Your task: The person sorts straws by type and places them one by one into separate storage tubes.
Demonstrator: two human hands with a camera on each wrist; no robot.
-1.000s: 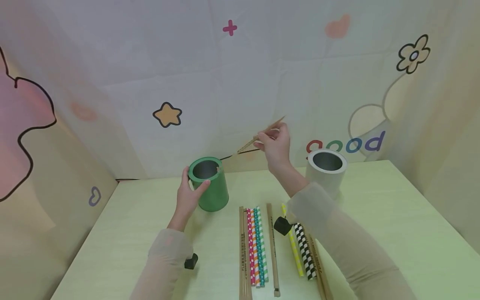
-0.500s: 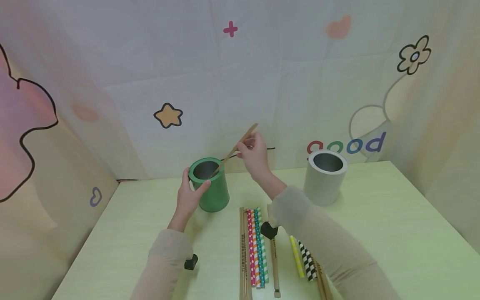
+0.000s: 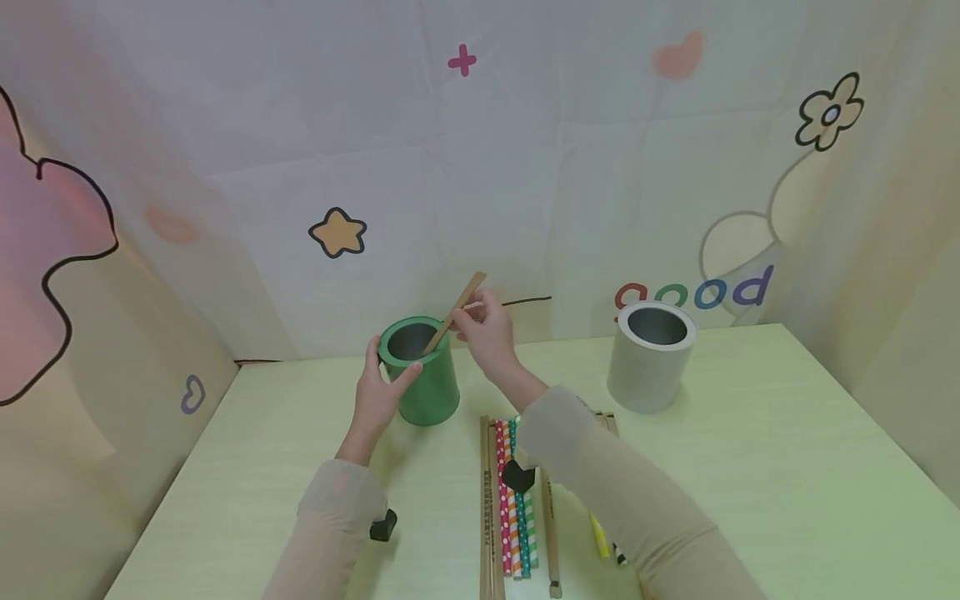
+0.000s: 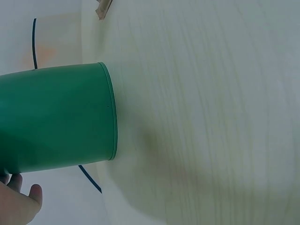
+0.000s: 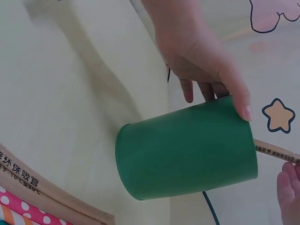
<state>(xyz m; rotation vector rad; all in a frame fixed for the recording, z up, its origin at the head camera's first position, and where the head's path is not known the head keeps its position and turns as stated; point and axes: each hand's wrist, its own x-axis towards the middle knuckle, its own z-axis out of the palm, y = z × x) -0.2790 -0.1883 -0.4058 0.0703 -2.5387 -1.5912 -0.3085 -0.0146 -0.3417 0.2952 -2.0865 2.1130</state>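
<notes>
A green cylindrical container [image 3: 431, 395] stands on the table, dark inside, with a thick rim. My left hand [image 3: 377, 402] grips it near the top, thumb on the near side of the rim and fingers around the left side. My right hand [image 3: 489, 333] pinches a straw in brown paper wrapping [image 3: 467, 293], tilted, its lower end inside the green container's mouth. In the right wrist view, printing shows on the wrapped straw [image 5: 276, 152] where it sticks out past the rim. The part inside the container is hidden.
A white container [image 3: 649, 375] stands at the back right. Between the arms lie brown-wrapped straws [image 3: 486, 508], patterned straws [image 3: 516, 533] and another wrapped straw [image 3: 551, 533]. My right sleeve partly covers a yellow straw [image 3: 600, 537]. A printed cloth [image 3: 510, 167] hangs behind the table.
My right hand has moved left and down with the wrapped straw, bringing its lower end into the green container. The left hand and the container have stayed in place.
</notes>
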